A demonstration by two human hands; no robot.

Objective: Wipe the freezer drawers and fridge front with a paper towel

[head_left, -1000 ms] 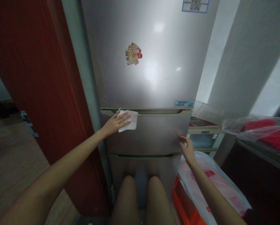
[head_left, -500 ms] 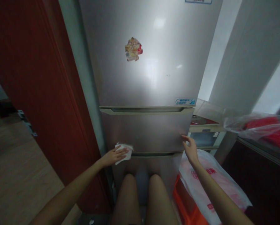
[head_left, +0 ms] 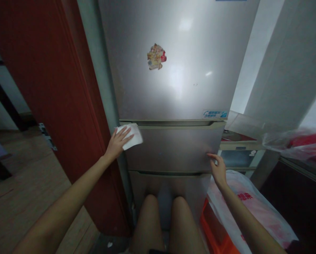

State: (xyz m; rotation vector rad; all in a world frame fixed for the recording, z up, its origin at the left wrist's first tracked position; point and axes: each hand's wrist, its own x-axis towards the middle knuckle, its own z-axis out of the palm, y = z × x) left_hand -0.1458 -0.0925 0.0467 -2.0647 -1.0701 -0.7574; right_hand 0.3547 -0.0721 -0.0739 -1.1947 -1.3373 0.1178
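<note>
Pressing white cloth (head_left: 134, 137) against fridge (head_left: 174, 150), beneath flat, spread left hand (head_left: 116, 143). Holding right hand (head_left: 219, 170) half-curled, empty, fridge just beside its fingertips. Cannot tell extent done or left.

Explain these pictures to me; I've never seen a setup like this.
There is no robot here: the two bare hands belong to a person wearing a camera on the head. Every picture comes from that camera, looking forward and down, so the person's own knees show below.

Ahead is a silver fridge with three front panels. A colourful sticker and a blue-and-white label are on the top one. The left hand, fingers spread, has a white cloth at the middle panel's upper left. The right hand, near its right edge, shows nothing held.
</note>
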